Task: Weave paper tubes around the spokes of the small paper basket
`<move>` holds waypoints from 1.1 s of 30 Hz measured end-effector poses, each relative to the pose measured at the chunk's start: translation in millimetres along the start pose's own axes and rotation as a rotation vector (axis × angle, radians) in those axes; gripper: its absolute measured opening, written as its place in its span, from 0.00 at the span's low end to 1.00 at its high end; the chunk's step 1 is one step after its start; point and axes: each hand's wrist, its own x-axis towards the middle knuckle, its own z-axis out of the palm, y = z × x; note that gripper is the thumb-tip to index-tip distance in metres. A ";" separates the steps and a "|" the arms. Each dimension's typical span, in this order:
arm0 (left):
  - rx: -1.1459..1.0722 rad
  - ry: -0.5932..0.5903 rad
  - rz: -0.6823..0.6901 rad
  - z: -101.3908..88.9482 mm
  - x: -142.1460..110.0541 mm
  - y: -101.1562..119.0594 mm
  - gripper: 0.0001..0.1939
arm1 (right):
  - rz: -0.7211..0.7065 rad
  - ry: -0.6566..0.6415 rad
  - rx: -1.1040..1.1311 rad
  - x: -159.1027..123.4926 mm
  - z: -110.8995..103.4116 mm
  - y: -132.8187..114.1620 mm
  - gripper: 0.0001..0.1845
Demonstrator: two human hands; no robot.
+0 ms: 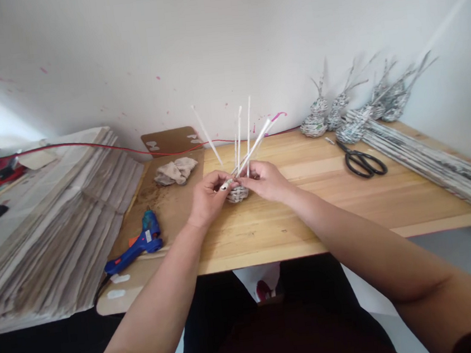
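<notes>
A small round basket woven of rolled paper [238,193] stands on the wooden table in front of me, partly hidden by my fingers. Several thin white paper sticks [238,139] rise from it, spread apart at their tips. My left hand [212,193] is closed at the basket's left side, pinching the end of a rolled paper strip [227,184]. At the right side, my right hand [264,180] closes its thumb and fingers on the rim of the basket, by the base of the sticks. One thicker white tube [262,134] slants up to the right, ending in a pink tip.
A blue glue gun [136,249] and a crumpled cloth [176,171] lie on brown board at left, beside stacked newspapers [79,215]. Black-handled scissors [362,162], several woven paper pieces [313,119] and long paper rolls [436,161] are at right. A red cable [127,147] runs along the wall.
</notes>
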 end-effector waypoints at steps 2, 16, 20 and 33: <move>-0.013 -0.001 -0.021 1.4 0.0 -2.8 0.09 | -0.018 0.036 -0.008 -1.2 2.3 -1.4 0.10; -0.019 -0.012 -0.046 2.9 -1.1 -4.6 0.10 | -0.066 0.051 -0.039 -2.6 5.6 0.2 0.07; 0.017 -0.022 -0.009 4.8 -1.6 -8.2 0.08 | -0.096 0.081 -0.117 -2.7 9.2 1.2 0.06; -0.075 -0.171 -0.075 -6.8 1.4 -0.2 0.12 | -0.079 0.095 -0.210 -3.9 10.4 -0.5 0.08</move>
